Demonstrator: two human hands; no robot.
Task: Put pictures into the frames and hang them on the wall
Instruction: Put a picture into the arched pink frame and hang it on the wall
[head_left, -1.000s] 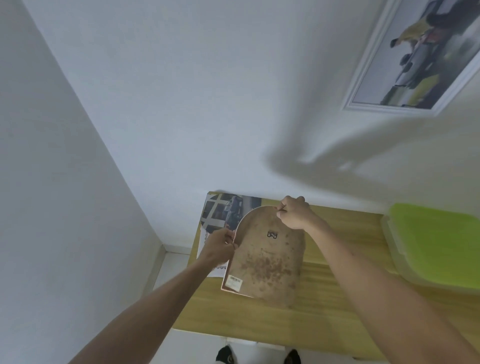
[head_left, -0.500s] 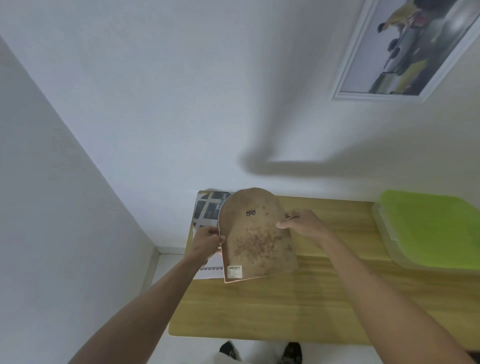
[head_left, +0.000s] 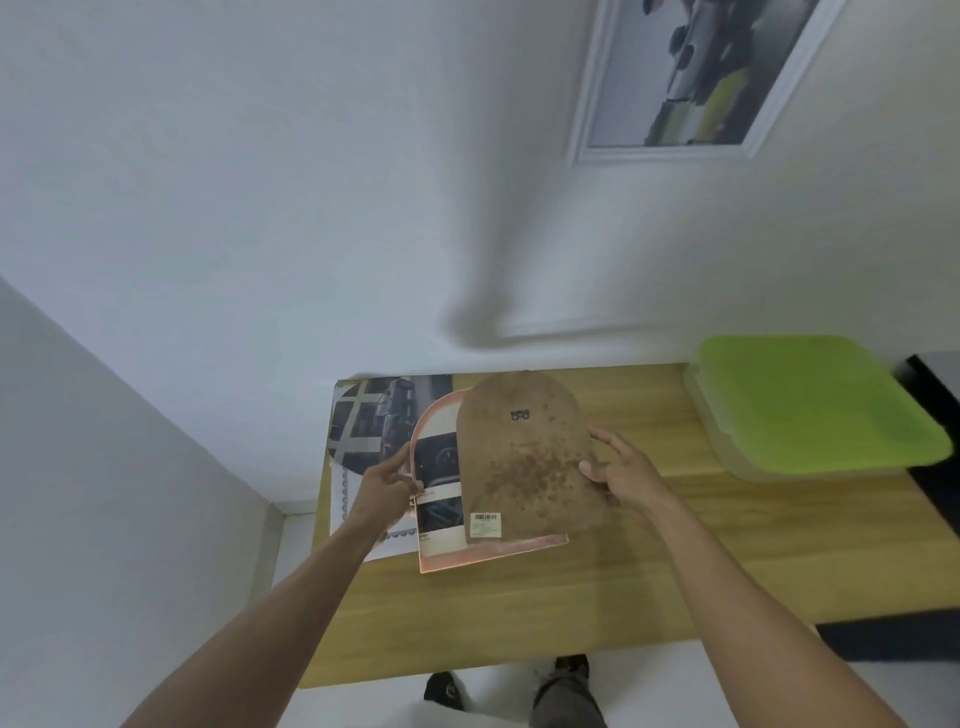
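An arched pink frame (head_left: 441, 557) lies face down on the wooden table (head_left: 571, 597). My left hand (head_left: 387, 486) grips its left edge. My right hand (head_left: 621, 475) holds the brown arched backing board (head_left: 524, 467) by its right edge, shifted to the right off the frame. The board has a small hanger near its top and a barcode sticker at its bottom. A picture (head_left: 439, 467) shows inside the uncovered left part of the frame. A large printed picture sheet (head_left: 374, 415) lies under the frame's left side.
A white-framed picture (head_left: 691, 78) hangs on the wall at the upper right. A clear box with a green lid (head_left: 810, 405) stands at the table's right end. The side wall meets the table's left edge. My shoes (head_left: 447, 691) show below the front edge.
The backing board has come away from the frame and moved right. My right hand went from the board's top to its right edge. The frame now lies lower, with its picture exposed.
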